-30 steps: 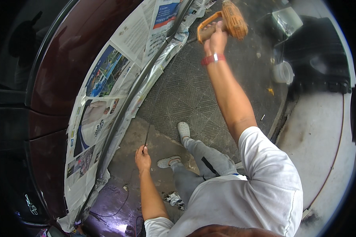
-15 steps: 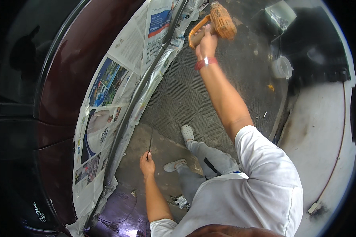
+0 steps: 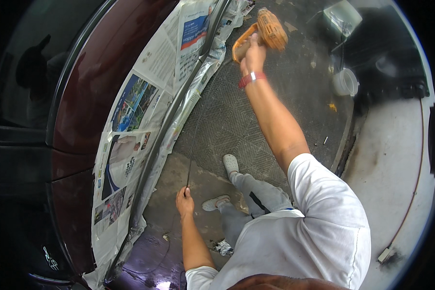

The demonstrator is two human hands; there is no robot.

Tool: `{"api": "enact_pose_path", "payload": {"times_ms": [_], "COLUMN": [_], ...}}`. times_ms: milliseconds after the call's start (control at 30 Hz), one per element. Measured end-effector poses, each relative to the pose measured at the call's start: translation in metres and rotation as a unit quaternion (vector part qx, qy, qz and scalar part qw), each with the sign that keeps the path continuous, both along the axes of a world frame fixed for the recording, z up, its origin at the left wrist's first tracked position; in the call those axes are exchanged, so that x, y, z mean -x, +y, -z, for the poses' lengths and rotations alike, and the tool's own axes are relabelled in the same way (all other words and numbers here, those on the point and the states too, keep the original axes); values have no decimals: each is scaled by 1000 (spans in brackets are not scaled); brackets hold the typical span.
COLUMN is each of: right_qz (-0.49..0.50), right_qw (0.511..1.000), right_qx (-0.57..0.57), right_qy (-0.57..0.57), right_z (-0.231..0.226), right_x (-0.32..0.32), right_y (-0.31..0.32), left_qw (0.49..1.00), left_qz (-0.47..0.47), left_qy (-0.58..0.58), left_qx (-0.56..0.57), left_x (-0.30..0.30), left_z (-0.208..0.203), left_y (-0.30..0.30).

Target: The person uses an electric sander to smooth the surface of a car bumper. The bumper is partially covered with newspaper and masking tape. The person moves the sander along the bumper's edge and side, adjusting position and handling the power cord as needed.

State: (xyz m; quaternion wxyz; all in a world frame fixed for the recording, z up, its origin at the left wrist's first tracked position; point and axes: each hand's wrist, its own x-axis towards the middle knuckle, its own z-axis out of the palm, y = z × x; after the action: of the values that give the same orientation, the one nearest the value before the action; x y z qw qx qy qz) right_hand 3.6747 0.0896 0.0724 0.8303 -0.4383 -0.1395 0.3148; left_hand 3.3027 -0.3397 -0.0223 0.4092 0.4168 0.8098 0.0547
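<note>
An orange heat gun [image 3: 272, 30] with a looped handle is held out ahead, with my right hand [image 3: 253, 57] wrapped round its grip. My left hand [image 3: 184, 202], lower and to the left, is closed on a thin black cord [image 3: 192, 153], which stretches up and away over the floor mat. A long dark trim strip [image 3: 165, 123] runs along the lower side of the vehicle, left of both hands. Newspaper sheets [image 3: 130, 166] cover the body beside the strip. The heat gun stays apart from the strip, to its right.
A dark maroon vehicle panel [image 3: 77, 106] fills the left. The textured mat [image 3: 241, 111] covers the floor ahead. To the right are a clear bucket [image 3: 344, 82], a square translucent container [image 3: 342, 19] and a whitish panel [image 3: 391, 159]. Crumpled foil [image 3: 223, 247] lies near my feet.
The view has shifted slightly, and my left hand sits a touch farther right with the cord. The heat gun stays in almost the same place in my right hand.
</note>
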Motion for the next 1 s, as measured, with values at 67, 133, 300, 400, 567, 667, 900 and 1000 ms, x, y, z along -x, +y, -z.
{"api": "enact_pose_path", "payload": {"times_ms": [67,133,300,400,567,667,900,1000], "right_qz": [3,-29,-192,-243,-83,-141,-241,-169], "right_qw": [1000,999,980,959,967,951,886,870], "right_qx": [6,3,44,123,159,196,288,327], "right_qy": [-9,-19,-35,-81,-179,-193,-271,-329], "right_z": [4,12,6,-1,17,17,55,89], "right_x": [0,-5,-10,-19,-18,-6,-16,-11], "right_y": [-2,-6,-34,-46,-38,-53,-72,-65], "left_qw": [1000,1000,1000,1000,999,999,997,997], "left_qz": [2,5,-12,-10,17,12,17,29], "left_qy": [-4,5,-15,25,-8,-9,0,-6], "left_qx": [-2,-7,3,12,32,50,69,69], "left_x": [1,4,10,12,2,-5,-8,-10], "left_z": [3,13,14,22,25,15,30,28], "left_y": [-2,-8,-19,-30,-33,-32,-43,-45]}}
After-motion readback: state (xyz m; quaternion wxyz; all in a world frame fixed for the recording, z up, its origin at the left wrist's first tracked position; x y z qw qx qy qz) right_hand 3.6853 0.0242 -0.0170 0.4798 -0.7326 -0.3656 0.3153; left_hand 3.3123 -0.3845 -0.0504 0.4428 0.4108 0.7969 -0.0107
